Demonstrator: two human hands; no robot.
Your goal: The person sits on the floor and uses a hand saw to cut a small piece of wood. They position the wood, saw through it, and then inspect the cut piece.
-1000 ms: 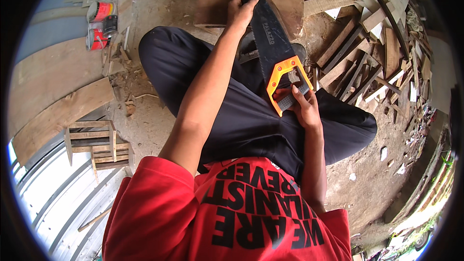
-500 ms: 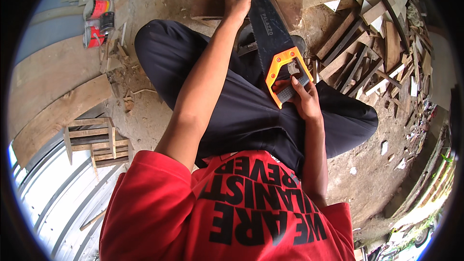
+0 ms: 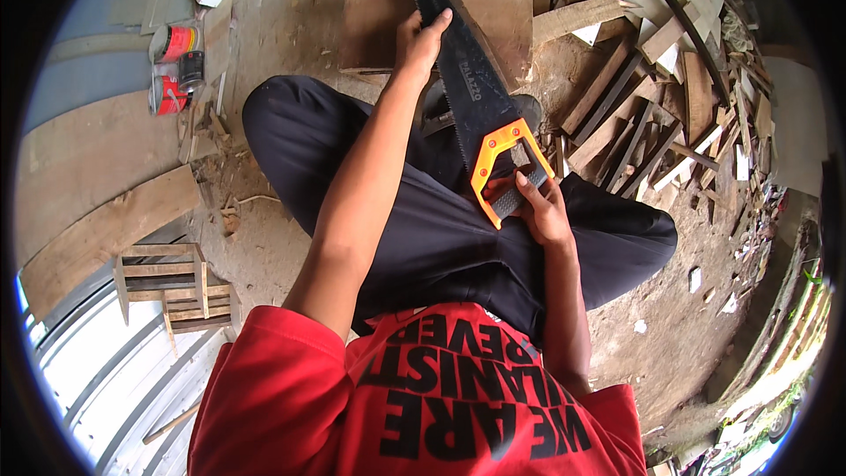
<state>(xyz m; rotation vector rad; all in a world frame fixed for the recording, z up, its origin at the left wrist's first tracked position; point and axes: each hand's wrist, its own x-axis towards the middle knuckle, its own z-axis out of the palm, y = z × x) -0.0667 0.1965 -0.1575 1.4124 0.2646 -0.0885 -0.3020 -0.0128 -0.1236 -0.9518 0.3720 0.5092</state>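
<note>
Two hands on saw (image 3: 467,79); wood scraps (image 3: 643,123) right, cans (image 3: 174,70) left.

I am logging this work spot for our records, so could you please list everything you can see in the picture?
hand saw: one, black blade with orange and grey handle, across the lap, blade pointing away
wooden board: one, brown, flat on the dirt floor under the blade
scrap wood offcuts: many, brown and pale, heaped at upper right
small wooden crate frame: one, pale wood, lower left
tins: two, red and black, upper left
curved wooden planks: two or so, brown, left side
trousers: black, legs crossed
shirt: red with black lettering
left hand: resting on the saw blade
right hand: gripping the saw handle
</note>
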